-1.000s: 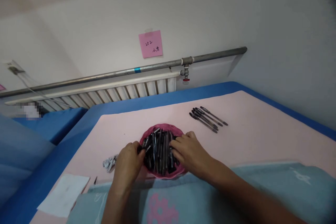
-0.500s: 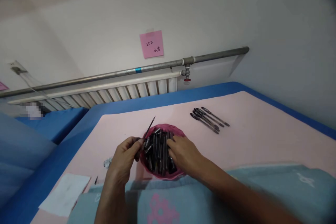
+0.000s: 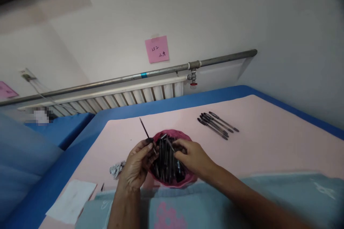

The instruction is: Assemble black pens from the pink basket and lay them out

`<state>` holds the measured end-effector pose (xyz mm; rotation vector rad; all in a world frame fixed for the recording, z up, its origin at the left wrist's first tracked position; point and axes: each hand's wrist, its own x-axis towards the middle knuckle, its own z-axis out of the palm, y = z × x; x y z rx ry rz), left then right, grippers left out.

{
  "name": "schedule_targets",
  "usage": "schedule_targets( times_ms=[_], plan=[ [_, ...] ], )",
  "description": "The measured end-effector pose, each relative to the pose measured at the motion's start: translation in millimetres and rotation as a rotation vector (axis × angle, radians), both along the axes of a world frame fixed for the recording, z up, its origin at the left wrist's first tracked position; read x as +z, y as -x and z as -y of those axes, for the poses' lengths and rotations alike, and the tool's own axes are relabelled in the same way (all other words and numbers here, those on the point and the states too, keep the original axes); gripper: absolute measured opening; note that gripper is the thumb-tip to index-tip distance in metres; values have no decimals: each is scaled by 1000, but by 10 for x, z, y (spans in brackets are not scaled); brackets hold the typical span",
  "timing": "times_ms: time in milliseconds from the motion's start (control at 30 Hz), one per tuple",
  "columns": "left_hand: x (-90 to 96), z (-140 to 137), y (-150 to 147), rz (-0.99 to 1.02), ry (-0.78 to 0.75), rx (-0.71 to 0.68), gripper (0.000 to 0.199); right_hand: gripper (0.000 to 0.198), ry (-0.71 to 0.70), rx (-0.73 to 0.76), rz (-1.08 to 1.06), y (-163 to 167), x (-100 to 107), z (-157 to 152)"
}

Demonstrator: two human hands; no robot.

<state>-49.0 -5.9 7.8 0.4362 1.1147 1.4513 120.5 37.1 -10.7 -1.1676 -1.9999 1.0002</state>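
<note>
My left hand (image 3: 142, 155) is closed on a thin dark pen refill (image 3: 144, 128), its tip pointing up and away. Dark smudges mark the fingertips. Over the right side of the pink basket (image 3: 192, 179), my right hand (image 3: 192, 154) pinches a slender greyish pen barrel (image 3: 170, 144), blurred and partly covered by the fingers. Several dark pen parts (image 3: 167, 166) fill the basket beneath both hands, some with shiny metal-like ends. A group of black-capped clear pens (image 3: 215, 126) lies side by side beyond the basket to the right.
A crumpled grey-white wad (image 3: 116, 170) lies left of the basket. Closer in are a white paper sheet (image 3: 70, 202) and a small dark pointed piece (image 3: 102, 187). Blue-grey cloth (image 3: 285, 189) covers the near edge. A radiator (image 3: 129, 97) and pipe (image 3: 113, 81) run along the wall.
The refill in my left hand has swung from leaning right to leaning left. My right hand has lifted from the pen parts with a slender barrel between its fingers.
</note>
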Motion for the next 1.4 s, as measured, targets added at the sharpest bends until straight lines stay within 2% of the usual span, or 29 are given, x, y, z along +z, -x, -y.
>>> schedule_targets(
  times_ms=[100,200,900,1033,1133,1300,1400],
  plan=[
    [-17,-22,-9,2,-2,55,16,28,-65,137,-96,-26,10,85],
    [-27,-29,-34,-11,-23,52,19,30,-139,184,-111,-34,-12,145],
    [-30,-9,-149,-137,-59,3,24,31,-180,162,-51,-45,-28,154],
    [-37,17,-204,-172,-101,-126,22,29,-142,130,-104,-43,-25,151],
    [-53,39,-227,-253,-124,-249,28,26,-86,88,-164,-52,10,145],
    [-77,65,-288,-312,-86,-416,25,18,-83,8,-199,-94,63,131],
    [-82,66,-342,-285,-59,-422,23,12,-94,42,-153,-120,76,122]
  ],
)
